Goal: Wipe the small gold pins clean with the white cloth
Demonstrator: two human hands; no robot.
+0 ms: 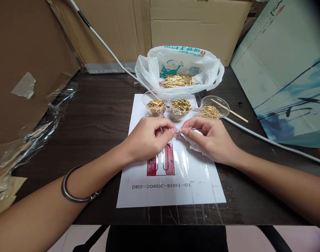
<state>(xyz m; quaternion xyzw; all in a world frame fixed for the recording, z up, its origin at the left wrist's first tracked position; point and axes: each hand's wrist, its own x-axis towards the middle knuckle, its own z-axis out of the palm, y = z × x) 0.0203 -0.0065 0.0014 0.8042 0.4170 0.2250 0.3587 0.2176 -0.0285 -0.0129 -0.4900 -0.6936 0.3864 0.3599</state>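
Gold-coloured pin (178,132) looks mid-handling above the printed sheet (135,196): left hand (146,139) pinches one end, right hand (214,139) grips white tissue (197,146) at the other; bag (214,79) and three cups (193,104) hold plenty more, can't tell which are done

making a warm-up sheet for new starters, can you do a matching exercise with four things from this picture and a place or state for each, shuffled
Things:
1. plastic bag
2. small gold pin
3. white wad
4. metal bracelet

Places or states:
A. crumpled, in the right hand
B. around the left forearm
C. open, behind the three cups
D. between the two hands' fingertips

Pairs: 1-C, 2-D, 3-A, 4-B
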